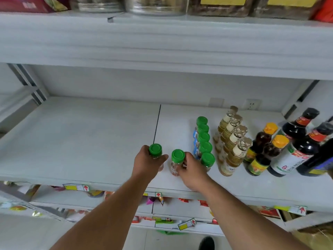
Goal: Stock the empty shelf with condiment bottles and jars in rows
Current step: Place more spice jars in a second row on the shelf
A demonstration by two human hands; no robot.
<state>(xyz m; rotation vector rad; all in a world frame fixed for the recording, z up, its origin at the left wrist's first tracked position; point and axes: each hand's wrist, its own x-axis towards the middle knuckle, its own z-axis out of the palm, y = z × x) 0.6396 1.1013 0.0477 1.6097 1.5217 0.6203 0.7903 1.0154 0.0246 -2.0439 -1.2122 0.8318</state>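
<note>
On the white shelf (81, 138), my left hand (146, 164) grips a small green-capped jar (155, 150) near the front, just left of the middle. My right hand (191, 168) holds a second green-capped jar (177, 160) right beside it. Both jars stand upright and seem to rest on the shelf board. To the right runs a front-to-back row of several green-capped jars (203, 139). Further right stand a row of pale-liquid bottles with speckled caps (232, 139), orange-capped dark bottles (264, 147) and tall dark sauce bottles (297, 141).
The upper shelf (162, 42) overhangs close above, carrying jars and packets (158, 6). Lower shelves with price tags (77, 187) and snack packets sit beneath. A wall socket (251, 104) shows at the back right. A dark shoe (207, 243) is on the floor.
</note>
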